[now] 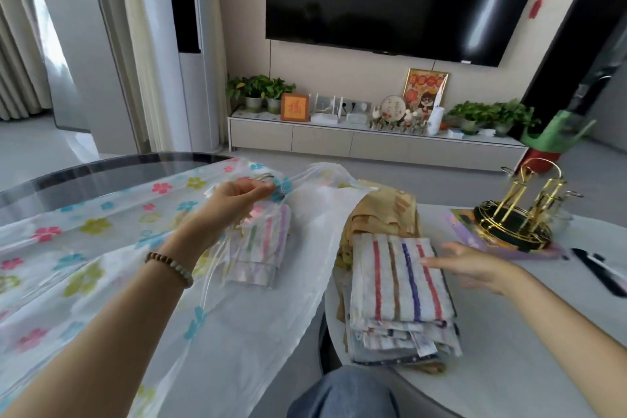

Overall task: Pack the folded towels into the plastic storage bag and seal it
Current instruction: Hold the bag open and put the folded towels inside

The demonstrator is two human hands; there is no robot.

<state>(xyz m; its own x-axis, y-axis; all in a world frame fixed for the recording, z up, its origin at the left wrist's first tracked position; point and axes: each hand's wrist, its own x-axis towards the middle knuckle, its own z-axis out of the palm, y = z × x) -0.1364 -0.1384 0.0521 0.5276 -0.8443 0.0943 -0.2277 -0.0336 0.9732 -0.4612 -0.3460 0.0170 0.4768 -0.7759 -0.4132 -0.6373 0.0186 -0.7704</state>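
A clear plastic storage bag [84,231] printed with coloured flowers lies across the left table. My left hand [234,204] grips its upper edge and holds the mouth lifted. One folded striped towel [263,248] shows through the plastic inside the bag. To the right a stack of folded towels [400,285] rests on the white table, a white one with red, brown and blue stripes on top. A tan folded towel [383,214] lies behind the stack. My right hand [471,265] hovers flat, fingers spread, at the stack's right edge, holding nothing.
A gold wire rack [522,210] stands on a purple tray at the right. A black remote [600,271] lies at the far right edge. The dark glass table rim [101,166] curves behind the bag. My knee in jeans [342,394] is between the tables.
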